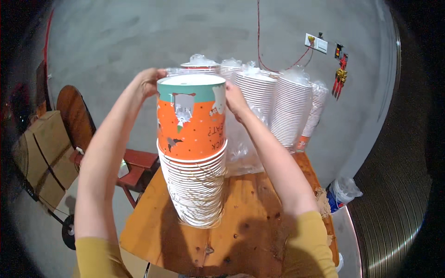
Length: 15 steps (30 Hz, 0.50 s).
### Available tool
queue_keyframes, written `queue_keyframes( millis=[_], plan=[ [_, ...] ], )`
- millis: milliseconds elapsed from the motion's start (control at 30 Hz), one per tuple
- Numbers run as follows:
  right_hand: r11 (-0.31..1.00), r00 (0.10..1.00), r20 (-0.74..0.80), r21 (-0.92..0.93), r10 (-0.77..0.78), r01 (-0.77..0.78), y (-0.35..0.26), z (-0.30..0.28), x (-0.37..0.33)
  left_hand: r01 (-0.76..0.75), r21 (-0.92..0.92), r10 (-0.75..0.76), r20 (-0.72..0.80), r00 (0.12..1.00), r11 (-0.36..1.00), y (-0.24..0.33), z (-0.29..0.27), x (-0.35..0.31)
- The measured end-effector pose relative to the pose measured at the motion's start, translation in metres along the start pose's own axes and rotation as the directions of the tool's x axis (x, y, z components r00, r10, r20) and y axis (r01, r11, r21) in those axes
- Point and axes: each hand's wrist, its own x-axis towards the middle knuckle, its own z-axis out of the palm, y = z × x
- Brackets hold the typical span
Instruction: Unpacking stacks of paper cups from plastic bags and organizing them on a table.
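Observation:
A tall stack of nested paper buckets (194, 185) stands upside down on the wooden table in front of me. Its top bucket (190, 125) is orange with a teal band and a white base; white rims show below. Behind its upper end, my left hand (150, 81) is closed on the edge of a clear plastic bag (241, 155). The film runs behind the top bucket and hangs down to the table. Close to the stack's right side is my right hand (235, 99); its fingers are mostly hidden behind the bucket and the film.
Several bagged bucket stacks (289, 111) stand along the table's far edge by the grey wall. The wooden table (250, 199) has a red bench (139, 162) and cardboard box (48, 153) to its left. Right of it are a blue-and-white pail (340, 194) and a ribbed metal shutter (394, 199).

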Motion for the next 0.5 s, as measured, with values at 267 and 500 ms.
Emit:
queue_keyframes(
  millis=[267, 500],
  plan=[
    [0.784, 0.864, 0.155, 0.367, 0.478, -0.500, 0.035, 0.050, -0.039, -0.043, -0.508, -0.036, -0.146, 0.989, 0.860, -0.117, -0.086, 0.004],
    [0.872, 0.981, 0.120, 0.450, 0.154, -0.191, 0.031, 0.041, -0.018, -0.391, -0.038, 0.376, -0.201, 0.904, 0.920, -0.105, -0.103, -0.010]
  ],
)
